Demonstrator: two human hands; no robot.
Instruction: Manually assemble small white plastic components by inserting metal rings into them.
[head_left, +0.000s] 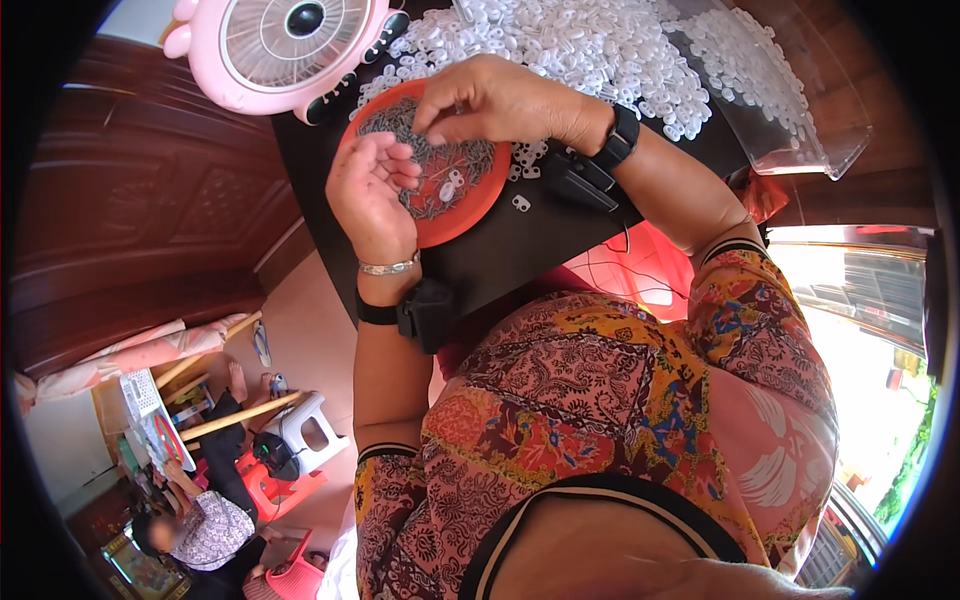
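My left hand (372,190) is at the left rim of a round orange bowl (462,225), palm turned up and fingers curled in. Whatever lies inside those fingers is hidden. Over the bowl's far side my right hand (500,100) reaches in from the right, thumb and forefinger drawn together. Anything between its fingertips is too small to make out. Many small grey screws (470,160) fill the bowl. Among them lie a few white plastic pieces (447,188), small ovals with holes.
A large heap of similar white pieces (560,50) covers the table's far side. More sit in a clear tray (825,165) at right. A pink fan (225,85) stands far left. Beyond the dark table (500,265), another person (205,525) sits low at left, near a white stool (310,435).
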